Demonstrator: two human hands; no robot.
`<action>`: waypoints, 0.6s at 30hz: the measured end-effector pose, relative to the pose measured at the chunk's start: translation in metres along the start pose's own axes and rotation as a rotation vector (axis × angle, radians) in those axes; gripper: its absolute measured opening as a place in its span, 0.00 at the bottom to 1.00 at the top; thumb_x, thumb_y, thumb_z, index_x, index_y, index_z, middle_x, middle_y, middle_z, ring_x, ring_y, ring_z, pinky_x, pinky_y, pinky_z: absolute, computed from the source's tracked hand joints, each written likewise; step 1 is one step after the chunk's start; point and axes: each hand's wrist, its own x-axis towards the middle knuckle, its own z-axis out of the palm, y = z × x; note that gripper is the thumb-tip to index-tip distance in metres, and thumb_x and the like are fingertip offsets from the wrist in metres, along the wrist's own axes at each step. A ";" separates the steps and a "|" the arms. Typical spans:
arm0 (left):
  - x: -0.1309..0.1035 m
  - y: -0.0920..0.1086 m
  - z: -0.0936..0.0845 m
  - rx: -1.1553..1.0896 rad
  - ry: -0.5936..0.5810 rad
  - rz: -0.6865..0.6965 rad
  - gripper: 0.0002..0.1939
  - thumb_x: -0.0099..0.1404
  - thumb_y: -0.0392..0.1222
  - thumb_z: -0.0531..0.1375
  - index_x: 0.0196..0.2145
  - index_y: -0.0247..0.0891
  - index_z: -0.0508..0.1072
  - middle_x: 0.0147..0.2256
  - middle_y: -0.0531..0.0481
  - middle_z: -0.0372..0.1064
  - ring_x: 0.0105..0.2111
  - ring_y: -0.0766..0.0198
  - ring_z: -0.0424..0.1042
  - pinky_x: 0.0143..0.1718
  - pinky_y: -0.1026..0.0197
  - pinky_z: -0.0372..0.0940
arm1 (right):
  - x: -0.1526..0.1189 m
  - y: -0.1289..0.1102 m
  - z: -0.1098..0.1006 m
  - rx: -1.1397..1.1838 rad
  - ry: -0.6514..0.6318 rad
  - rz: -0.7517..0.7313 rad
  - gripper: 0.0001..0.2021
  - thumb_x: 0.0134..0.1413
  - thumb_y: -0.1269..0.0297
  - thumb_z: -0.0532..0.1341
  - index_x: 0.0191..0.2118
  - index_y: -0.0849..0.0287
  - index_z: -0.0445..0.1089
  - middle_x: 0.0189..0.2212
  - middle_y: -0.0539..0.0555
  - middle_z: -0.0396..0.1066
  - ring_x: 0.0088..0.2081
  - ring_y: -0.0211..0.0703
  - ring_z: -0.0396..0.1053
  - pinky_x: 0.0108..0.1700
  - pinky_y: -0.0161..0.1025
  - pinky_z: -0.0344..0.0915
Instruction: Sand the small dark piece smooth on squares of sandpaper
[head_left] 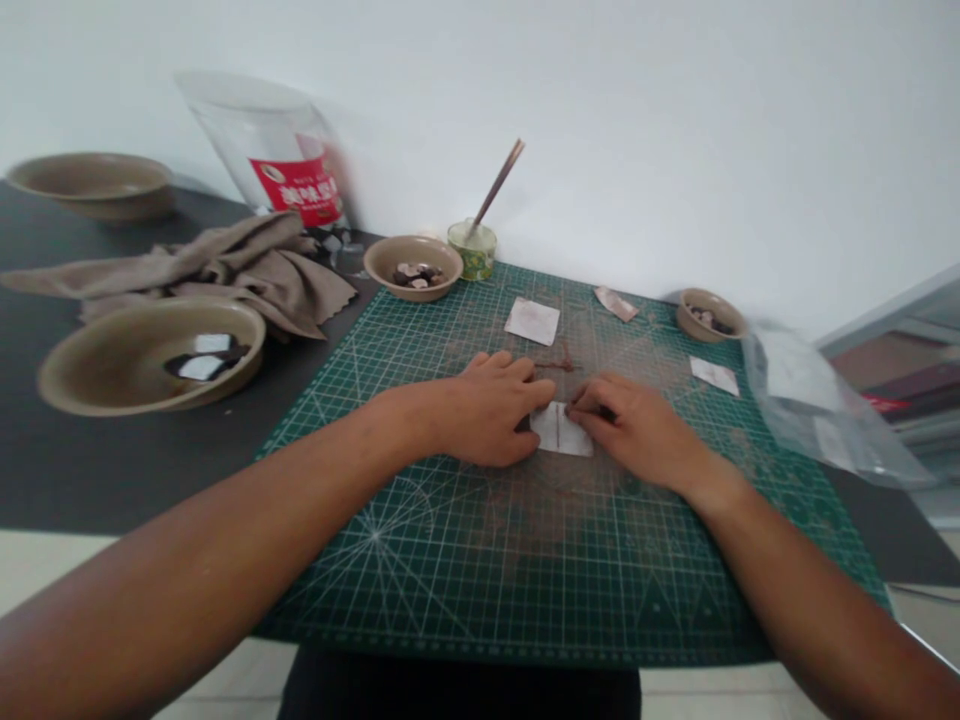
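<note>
On the green cutting mat [450, 600] lies a small white square [574, 440] with a thin dark line down its middle. My left hand [495, 410] rests flat at its left side, fingers spread, thumb and forefinger touching its edge. My right hand [637, 425] is at the upper right of the square, thumb and forefinger pinched together. What sits between those fingertips is too small and dark to name. Just beyond the square are thin reddish-brown strips [566, 364], partly behind my left fingers. Farther back lies another white square [533, 321].
Small bowls with dark and pale pieces stand at the back left [382, 262] and back right [731, 325]. A green-patterned cup [476, 262] holds a stick. Leftward are a larger bowl [82, 370], a crumpled cloth [255, 265] and a clear jar [232, 130]. A plastic bag [795, 400] lies right.
</note>
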 end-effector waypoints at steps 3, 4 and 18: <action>0.000 0.000 0.000 -0.015 -0.023 -0.013 0.14 0.65 0.50 0.56 0.44 0.40 0.68 0.47 0.41 0.66 0.45 0.48 0.66 0.49 0.43 0.62 | -0.003 -0.003 -0.001 0.066 -0.100 -0.057 0.04 0.62 0.69 0.62 0.35 0.56 0.73 0.35 0.52 0.73 0.37 0.41 0.71 0.40 0.39 0.66; 0.000 0.000 0.000 -0.020 -0.028 -0.017 0.14 0.65 0.51 0.56 0.44 0.41 0.68 0.47 0.41 0.66 0.46 0.48 0.66 0.49 0.43 0.61 | -0.003 -0.005 0.001 0.077 -0.115 -0.084 0.04 0.63 0.69 0.62 0.35 0.56 0.73 0.35 0.52 0.73 0.37 0.41 0.71 0.41 0.40 0.67; 0.002 -0.003 -0.002 -0.052 -0.066 -0.045 0.18 0.65 0.54 0.56 0.48 0.41 0.67 0.49 0.41 0.66 0.46 0.48 0.67 0.50 0.44 0.61 | 0.003 -0.002 0.006 -0.034 -0.062 -0.153 0.05 0.65 0.67 0.61 0.35 0.56 0.70 0.36 0.53 0.74 0.40 0.46 0.71 0.45 0.44 0.65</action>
